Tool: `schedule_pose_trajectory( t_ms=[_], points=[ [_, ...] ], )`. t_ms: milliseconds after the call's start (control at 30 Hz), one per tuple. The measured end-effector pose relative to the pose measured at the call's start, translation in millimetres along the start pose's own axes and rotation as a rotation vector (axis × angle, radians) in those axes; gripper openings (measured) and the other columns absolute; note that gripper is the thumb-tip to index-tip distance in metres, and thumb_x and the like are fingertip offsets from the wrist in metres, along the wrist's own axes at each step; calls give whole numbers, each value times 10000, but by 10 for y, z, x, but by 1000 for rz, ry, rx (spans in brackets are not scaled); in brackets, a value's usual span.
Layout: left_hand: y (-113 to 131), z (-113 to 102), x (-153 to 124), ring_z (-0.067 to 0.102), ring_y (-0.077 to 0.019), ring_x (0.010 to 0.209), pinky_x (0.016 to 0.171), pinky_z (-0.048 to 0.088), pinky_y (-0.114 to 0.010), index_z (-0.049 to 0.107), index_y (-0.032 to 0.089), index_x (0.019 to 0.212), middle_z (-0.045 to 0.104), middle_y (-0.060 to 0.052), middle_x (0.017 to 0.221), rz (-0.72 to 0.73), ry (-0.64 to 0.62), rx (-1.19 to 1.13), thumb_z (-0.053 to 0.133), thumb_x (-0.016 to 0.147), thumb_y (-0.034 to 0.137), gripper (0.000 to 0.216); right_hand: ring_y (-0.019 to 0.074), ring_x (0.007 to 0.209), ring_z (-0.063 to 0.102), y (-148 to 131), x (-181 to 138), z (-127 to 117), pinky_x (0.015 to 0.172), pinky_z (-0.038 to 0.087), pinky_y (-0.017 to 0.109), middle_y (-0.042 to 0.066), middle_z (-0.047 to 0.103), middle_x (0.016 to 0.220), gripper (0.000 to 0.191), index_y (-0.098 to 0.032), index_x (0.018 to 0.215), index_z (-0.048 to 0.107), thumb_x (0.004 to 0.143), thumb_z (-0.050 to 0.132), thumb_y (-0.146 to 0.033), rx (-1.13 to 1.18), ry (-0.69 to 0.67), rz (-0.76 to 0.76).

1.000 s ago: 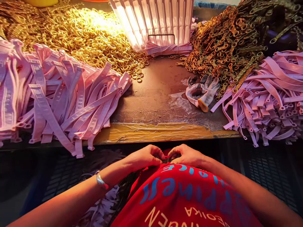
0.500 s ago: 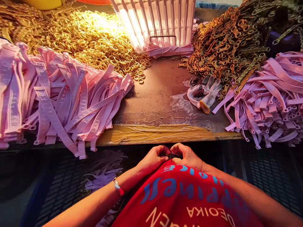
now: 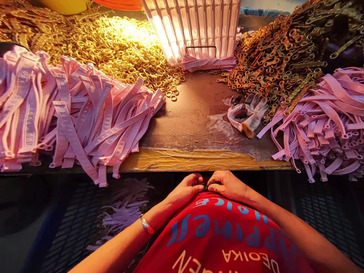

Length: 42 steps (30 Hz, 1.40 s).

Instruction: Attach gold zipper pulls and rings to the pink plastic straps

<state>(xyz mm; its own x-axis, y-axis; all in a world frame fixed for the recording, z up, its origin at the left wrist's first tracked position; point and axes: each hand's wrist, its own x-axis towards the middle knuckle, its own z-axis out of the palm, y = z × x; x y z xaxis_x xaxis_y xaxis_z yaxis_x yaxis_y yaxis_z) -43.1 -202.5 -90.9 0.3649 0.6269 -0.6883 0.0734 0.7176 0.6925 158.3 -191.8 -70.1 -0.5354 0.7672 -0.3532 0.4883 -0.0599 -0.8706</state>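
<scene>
My left hand (image 3: 189,186) and my right hand (image 3: 224,184) meet at my waist, just below the table's front edge. The fingers of both are curled in, pinching at a small dark thing (image 3: 206,187) at the hem of my red shirt (image 3: 227,235). What that dark thing is, I cannot make out, as the fingers partly hide it. A pair of white work gloves (image 3: 248,115) lies on the tabletop beyond my right hand. Pink straps (image 3: 93,117) are heaped on the table to the left, several hanging over its edge.
Gold rings (image 3: 133,53) are piled behind the left straps. Metal links (image 3: 278,57) fill the back right, with more pink straps (image 3: 324,117) before them. A white ribbed rack (image 3: 196,30) stands at the back. Yellow tape (image 3: 187,159) covers the table's edge; loose straps (image 3: 125,216) lie below.
The view has shifted slightly, moving the table's things a little to the right in the picture. My hands stay together at my waist, with fingers slightly rearranged around the dark thing.
</scene>
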Motion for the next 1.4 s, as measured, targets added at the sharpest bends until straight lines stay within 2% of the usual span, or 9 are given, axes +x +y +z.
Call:
schedule_pose_trajectory(
  t_ms=[267,400,533,667,900,1000,1100,1267,1400],
  points=[
    [-16,2,32,539,-153,767,726,453,-290,523,171,850,564,6,832,22,-6,-2,763,578,330,396,159,727,595,-182,99,17,661,393,259,58,702,819,92,-148,827,743,813,652,-158,-404,-99,-92],
    [-38,-52,79,584,-180,789,759,475,-308,560,158,878,615,-18,834,0,-57,33,762,585,321,391,202,826,617,-255,143,70,657,409,281,108,692,913,162,-126,875,737,881,586,-183,-684,-192,-159],
    [-29,-122,105,622,-205,887,793,491,-307,580,154,976,668,-46,933,-3,-160,24,730,606,241,408,212,874,621,-325,187,91,625,412,277,106,685,979,190,-147,939,733,921,561,-225,-778,-235,-145],
    [77,-175,83,629,-225,955,860,489,-317,611,142,1042,692,-55,1020,80,-292,197,694,635,186,418,206,823,626,-361,221,98,573,372,284,103,691,991,204,-141,915,726,937,565,-264,-776,-273,-144],
    [293,-134,-5,634,-261,914,764,465,-289,711,129,960,722,-59,953,119,-224,736,642,748,337,305,153,676,551,-155,153,194,582,323,267,81,656,845,95,-115,836,672,838,630,-200,-617,-104,-40],
    [299,-99,-36,638,-230,853,697,440,-261,726,134,947,724,-43,907,153,-236,766,591,791,332,285,139,662,511,-52,82,246,591,316,258,60,624,804,64,-125,798,636,770,593,-86,-537,30,14],
    [294,-86,-65,637,-233,873,720,449,-268,721,133,933,720,-43,920,131,-214,729,610,781,345,284,138,670,506,-4,32,253,596,328,252,59,618,818,81,-131,807,620,769,576,-74,-481,64,-3],
    [279,-63,-74,626,-233,848,727,471,-292,666,123,923,697,-57,912,70,-187,593,659,728,341,293,153,742,572,-74,66,180,622,384,248,66,652,908,86,-157,889,654,854,575,-148,-524,-93,-177],
    [241,-19,-38,590,-203,761,659,440,-276,607,148,848,657,-29,819,88,-174,589,655,663,274,229,180,647,567,-176,168,169,557,376,282,79,639,777,129,-164,719,637,832,636,-227,-666,-173,-105]
  ],
)
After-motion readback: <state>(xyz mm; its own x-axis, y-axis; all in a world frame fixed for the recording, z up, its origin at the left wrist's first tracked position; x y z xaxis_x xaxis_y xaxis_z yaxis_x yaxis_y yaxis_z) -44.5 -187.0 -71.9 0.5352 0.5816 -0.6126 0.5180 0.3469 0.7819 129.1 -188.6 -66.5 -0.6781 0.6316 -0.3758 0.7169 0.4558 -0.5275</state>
